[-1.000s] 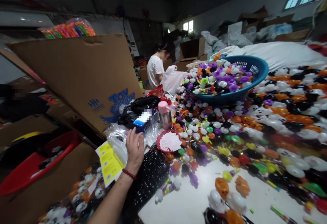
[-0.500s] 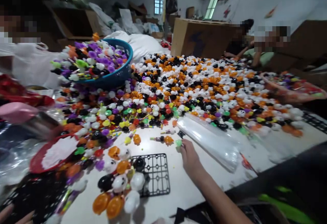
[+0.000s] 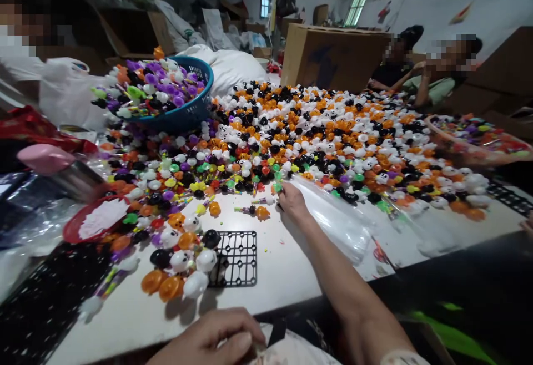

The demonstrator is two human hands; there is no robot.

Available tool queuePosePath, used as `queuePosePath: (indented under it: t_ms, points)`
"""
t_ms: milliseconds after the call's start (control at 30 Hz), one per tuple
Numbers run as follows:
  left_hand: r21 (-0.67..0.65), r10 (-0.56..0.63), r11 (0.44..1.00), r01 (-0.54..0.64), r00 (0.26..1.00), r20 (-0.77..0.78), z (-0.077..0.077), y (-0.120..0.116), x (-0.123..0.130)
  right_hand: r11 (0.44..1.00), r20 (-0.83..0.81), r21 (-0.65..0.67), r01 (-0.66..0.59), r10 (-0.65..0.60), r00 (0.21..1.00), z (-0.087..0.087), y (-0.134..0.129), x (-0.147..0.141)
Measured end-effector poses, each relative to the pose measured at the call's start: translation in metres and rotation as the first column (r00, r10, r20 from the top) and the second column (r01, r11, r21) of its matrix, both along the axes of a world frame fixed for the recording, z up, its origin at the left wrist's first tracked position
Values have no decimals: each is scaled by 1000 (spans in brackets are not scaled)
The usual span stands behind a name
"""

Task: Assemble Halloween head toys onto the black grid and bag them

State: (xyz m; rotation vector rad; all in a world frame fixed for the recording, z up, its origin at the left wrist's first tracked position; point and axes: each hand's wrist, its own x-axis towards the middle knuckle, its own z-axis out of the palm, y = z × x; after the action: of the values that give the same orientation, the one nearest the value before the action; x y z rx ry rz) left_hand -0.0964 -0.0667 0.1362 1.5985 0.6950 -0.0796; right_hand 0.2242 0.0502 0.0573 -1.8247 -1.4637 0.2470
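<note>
My right hand [image 3: 293,201] reaches forward over the white table, its fingers closed at a small green-topped toy [image 3: 276,187] beside the big pile. Low in the view and close to my body is my left hand [image 3: 220,334], fingers curled; what they hold, if anything, is hidden. Between the hands lies a black plastic grid [image 3: 236,258]. Several pumpkin, ghost and black toy heads [image 3: 182,260] crowd its left side. An orange pumpkin-topped stick [image 3: 262,213] rests on the table left of my right hand.
A heap of small toys [image 3: 325,126] spreads across the back. At the left stand a heaped blue basket [image 3: 204,96], a pink-lidded bottle [image 3: 70,171] and a red dish [image 3: 75,231] of white slips. Clear plastic bags [image 3: 333,221] lie under my right forearm. Two people [image 3: 433,79] sit at the far right.
My right hand has moved forward and slightly left with the green-topped toy, up to the pile's edge. My left hand has come from the lower left to the bottom middle.
</note>
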Motion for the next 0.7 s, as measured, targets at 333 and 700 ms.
queuePosePath:
  t_ms: [333, 700]
  points:
    - [762, 39, 626, -166, 983, 182, -84, -2, 62, 996, -49, -13, -85, 84, 995, -9, -10, -5]
    - [985, 188, 109, -132, 976, 110, -142, 22, 35, 969, 108, -144, -201, 217, 970, -24, -5, -18]
